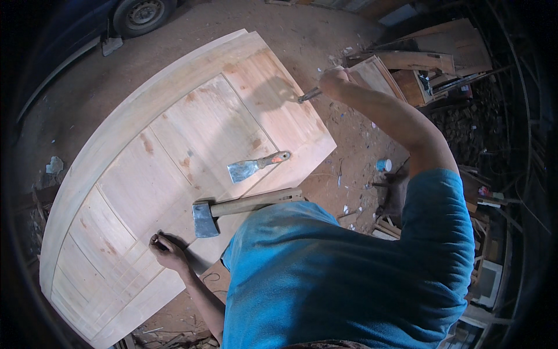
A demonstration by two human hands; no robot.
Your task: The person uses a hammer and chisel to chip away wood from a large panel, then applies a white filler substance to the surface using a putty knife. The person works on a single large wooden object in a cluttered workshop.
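Note:
A large pale wooden door panel (139, 180) with one curved edge lies before me, brown smears on its boards. My right hand (337, 81) is raised past its far right edge, closed on a dark metal hand tool (310, 95) whose tip reaches over that edge; its exact kind is unclear. My left hand (167, 252) is at the lower part of the panel, fingers curled round something small and dark that I cannot make out. Between the hands lie a putty knife (244, 170) with a worn metal blade and a hatchet (205, 221) with a wooden handle, close to my body.
Scrap boards (427, 61) and broken wooden pieces are heaped at the right. A small white and blue tub (383, 165) stands on the littered dirt floor (349, 134). At the upper left is a dark vehicle's wheel (142, 14).

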